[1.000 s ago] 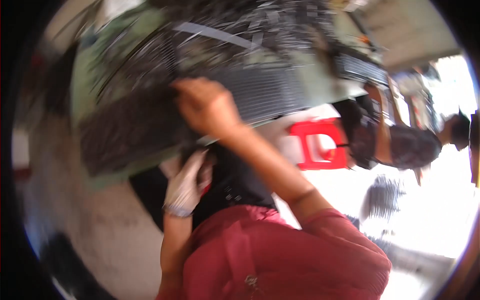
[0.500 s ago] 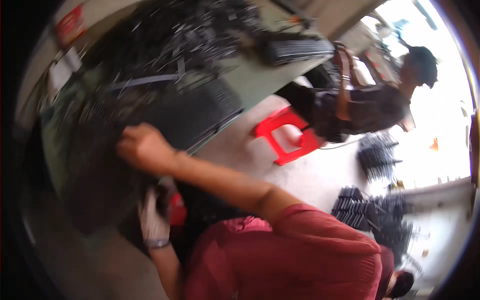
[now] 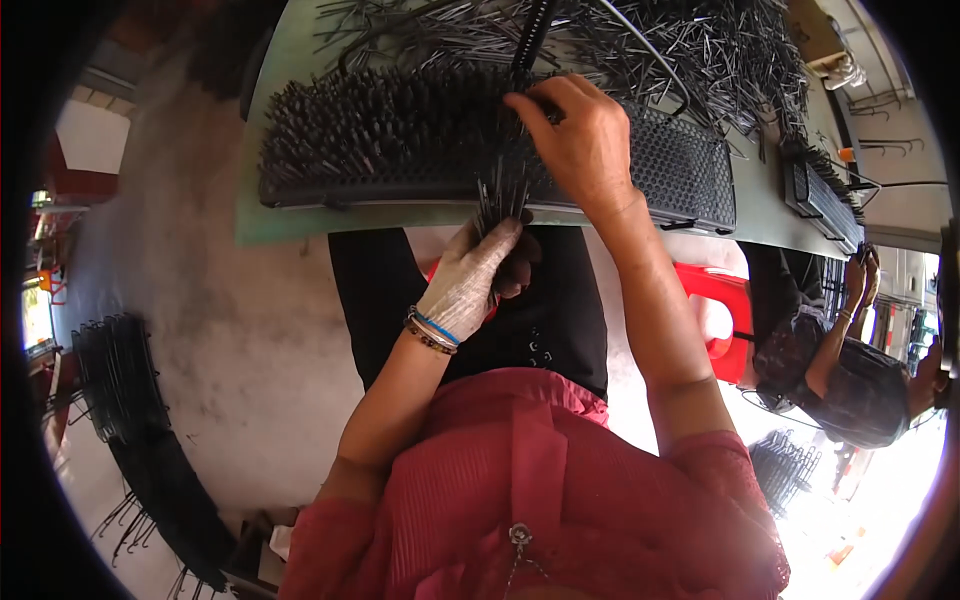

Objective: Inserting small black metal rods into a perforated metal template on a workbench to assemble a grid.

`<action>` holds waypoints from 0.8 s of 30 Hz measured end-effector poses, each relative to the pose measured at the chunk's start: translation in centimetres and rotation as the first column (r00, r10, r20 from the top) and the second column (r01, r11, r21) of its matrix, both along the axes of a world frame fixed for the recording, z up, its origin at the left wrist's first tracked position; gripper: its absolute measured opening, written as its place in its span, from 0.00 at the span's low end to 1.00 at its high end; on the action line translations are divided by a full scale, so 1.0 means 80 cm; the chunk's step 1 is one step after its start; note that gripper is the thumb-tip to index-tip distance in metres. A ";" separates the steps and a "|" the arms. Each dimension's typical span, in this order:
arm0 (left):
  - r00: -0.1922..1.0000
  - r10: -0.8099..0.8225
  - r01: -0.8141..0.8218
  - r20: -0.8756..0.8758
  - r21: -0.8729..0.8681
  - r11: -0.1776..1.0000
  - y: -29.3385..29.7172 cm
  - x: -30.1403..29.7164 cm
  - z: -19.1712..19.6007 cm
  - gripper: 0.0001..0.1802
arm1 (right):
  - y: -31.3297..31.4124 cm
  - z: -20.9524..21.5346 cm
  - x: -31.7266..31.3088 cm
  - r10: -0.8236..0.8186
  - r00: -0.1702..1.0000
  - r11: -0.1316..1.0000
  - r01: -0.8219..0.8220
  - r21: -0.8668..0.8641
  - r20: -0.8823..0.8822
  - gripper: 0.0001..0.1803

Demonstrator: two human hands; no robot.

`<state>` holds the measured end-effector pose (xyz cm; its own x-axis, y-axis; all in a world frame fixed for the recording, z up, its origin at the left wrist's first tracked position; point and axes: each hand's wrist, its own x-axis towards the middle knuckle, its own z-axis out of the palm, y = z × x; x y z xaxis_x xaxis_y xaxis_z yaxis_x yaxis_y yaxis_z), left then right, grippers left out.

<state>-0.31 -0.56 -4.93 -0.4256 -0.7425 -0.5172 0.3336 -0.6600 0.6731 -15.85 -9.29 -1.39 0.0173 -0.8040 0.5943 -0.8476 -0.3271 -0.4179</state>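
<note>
In my gloved left hand (image 3: 478, 270) is an upright bundle of thin dark metal strips (image 3: 503, 195), gripped near the front edge of the table. Just beyond it lies a long black perforated rack (image 3: 685, 165). Its left and middle part bristles with dark upright pieces (image 3: 370, 130); the holes at its right end are bare. My bare right hand (image 3: 588, 140) is over the middle of the rack, thumb and fingertips pinched together. Whatever sits between those fingertips is too small or hidden to make out.
Loose dark strips (image 3: 690, 50) are heaped on the green table (image 3: 290, 225) behind the rack. A second, smaller rack (image 3: 825, 205) stands at the right, near another person (image 3: 840, 375). A red stool (image 3: 725, 310) is beside me. Dark hooked pieces (image 3: 125, 380) are stacked at the left.
My view has swung from a steep tilt to nearly level. The gloved left hand has come up to the rack's front edge, its bundle now visible. My right hand is over the rack's middle.
</note>
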 end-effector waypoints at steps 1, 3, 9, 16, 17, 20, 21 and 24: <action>1.000 0.001 -0.001 -0.004 0.005 1.000 0.000 0.001 -0.001 0.12 | 0.003 0.000 0.002 -0.020 0.999 1.000 0.020 -0.010 0.027 0.10; 0.996 -0.008 0.008 -0.088 -0.004 1.000 0.002 0.002 -0.004 0.12 | 0.003 -0.004 0.003 -0.021 0.999 1.000 0.021 -0.015 0.044 0.10; 0.987 -0.062 0.054 -0.149 -0.057 0.997 0.005 0.008 -0.007 0.13 | 0.007 0.001 0.001 0.025 0.998 0.999 -0.027 0.027 0.064 0.10; 0.993 -0.039 0.036 -0.112 -0.032 0.999 0.008 0.010 -0.004 0.13 | 0.017 -0.001 -0.005 0.064 0.996 0.998 -0.065 0.020 0.057 0.09; 0.994 -0.024 0.019 -0.109 -0.040 0.999 0.007 0.009 -0.004 0.14 | 0.019 0.002 -0.007 0.058 0.991 0.998 -0.058 0.000 0.120 0.11; 0.993 0.008 -0.015 -0.114 -0.062 0.998 0.008 0.011 0.000 0.14 | 0.046 0.020 -0.008 0.012 0.958 0.992 -0.047 0.117 0.286 0.13; 0.992 0.018 -0.028 -0.124 -0.078 0.997 0.008 0.011 0.001 0.14 | 0.059 0.024 -0.008 -0.010 0.933 0.949 -0.105 0.298 0.360 0.14; 0.990 0.042 -0.056 -0.131 -0.102 0.993 0.007 0.005 0.010 0.15 | 0.074 0.013 -0.009 -0.017 0.844 0.799 -0.311 0.515 0.536 0.17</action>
<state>0.13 -0.01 -4.11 -0.4454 -0.8114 -0.3785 0.4521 -0.5687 0.6872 -16.57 -3.36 -0.36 0.0050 -1.0000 -0.0066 -0.4314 0.0038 -0.9022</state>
